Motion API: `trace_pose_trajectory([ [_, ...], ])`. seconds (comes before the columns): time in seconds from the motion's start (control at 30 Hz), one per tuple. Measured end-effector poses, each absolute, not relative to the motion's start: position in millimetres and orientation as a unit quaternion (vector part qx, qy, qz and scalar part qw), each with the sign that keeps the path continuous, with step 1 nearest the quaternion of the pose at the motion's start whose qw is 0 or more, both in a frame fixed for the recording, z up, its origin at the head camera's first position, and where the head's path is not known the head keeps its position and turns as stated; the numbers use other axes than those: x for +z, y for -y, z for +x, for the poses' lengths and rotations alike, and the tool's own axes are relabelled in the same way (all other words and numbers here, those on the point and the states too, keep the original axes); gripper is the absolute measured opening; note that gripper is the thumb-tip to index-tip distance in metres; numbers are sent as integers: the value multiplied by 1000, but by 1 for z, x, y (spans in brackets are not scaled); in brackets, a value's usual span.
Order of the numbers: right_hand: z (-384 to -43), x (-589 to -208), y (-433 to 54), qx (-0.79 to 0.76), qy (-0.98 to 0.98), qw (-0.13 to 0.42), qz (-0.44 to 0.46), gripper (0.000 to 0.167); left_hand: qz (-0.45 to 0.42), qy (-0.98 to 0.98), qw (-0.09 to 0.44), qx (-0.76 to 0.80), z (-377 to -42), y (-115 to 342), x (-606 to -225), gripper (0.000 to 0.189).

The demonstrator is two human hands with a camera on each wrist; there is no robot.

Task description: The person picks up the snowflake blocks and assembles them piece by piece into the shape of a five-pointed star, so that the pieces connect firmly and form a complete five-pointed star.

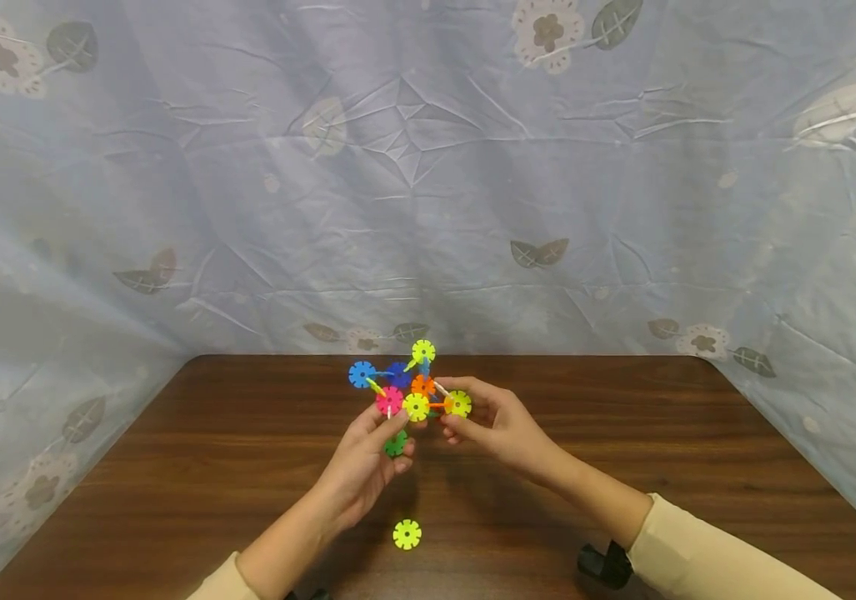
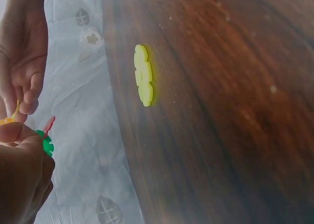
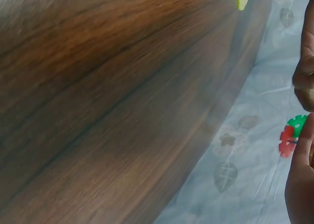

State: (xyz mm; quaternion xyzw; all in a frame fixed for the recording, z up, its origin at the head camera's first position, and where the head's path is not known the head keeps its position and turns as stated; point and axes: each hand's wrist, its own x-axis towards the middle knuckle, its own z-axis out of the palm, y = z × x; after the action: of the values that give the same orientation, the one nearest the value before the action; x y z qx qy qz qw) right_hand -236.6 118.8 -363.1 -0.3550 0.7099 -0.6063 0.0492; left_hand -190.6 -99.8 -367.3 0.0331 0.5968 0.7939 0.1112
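A joined structure of notched plastic discs, with a pink disc (image 1: 390,394), blue disc (image 1: 361,374), orange disc (image 1: 423,385) and others, is held up above the table in the head view. My left hand (image 1: 362,460) grips its lower left part, thumb near a yellow disc (image 1: 416,407) and fingers by a green disc (image 1: 396,443). On the structure's right side, my right hand (image 1: 506,427) pinches another yellow disc (image 1: 459,404). A loose yellow disc (image 1: 407,534) lies on the table below the hands. The wrist views show the structure only in part, mostly behind fingers.
The brown wooden table (image 1: 210,483) spreads beneath both arms. A pale curtain (image 1: 412,250) with a leaf and flower print hangs along its back and sides. Close to the right sleeve is a black object (image 1: 606,565).
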Motion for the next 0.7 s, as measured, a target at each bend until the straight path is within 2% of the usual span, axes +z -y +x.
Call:
trace_pose_trajectory([
  [0.2,-237,-365,-121,-508,-773,-46,-378,47,41,-590,114,798,-191,99,-369,38],
  [0.27,-237,-366,-122,-494,-779,-58,-381,45,39,-587,113,801,-191,98,-370,37],
  [0.5,-237,-367,-122,-560,-747,-8,-360,35,42,-584,104,804,-189,97,-370,35],
  [0.7,-238,-365,-122,-605,-723,28,-333,35,38,-581,100,807,-190,95,-369,34],
])
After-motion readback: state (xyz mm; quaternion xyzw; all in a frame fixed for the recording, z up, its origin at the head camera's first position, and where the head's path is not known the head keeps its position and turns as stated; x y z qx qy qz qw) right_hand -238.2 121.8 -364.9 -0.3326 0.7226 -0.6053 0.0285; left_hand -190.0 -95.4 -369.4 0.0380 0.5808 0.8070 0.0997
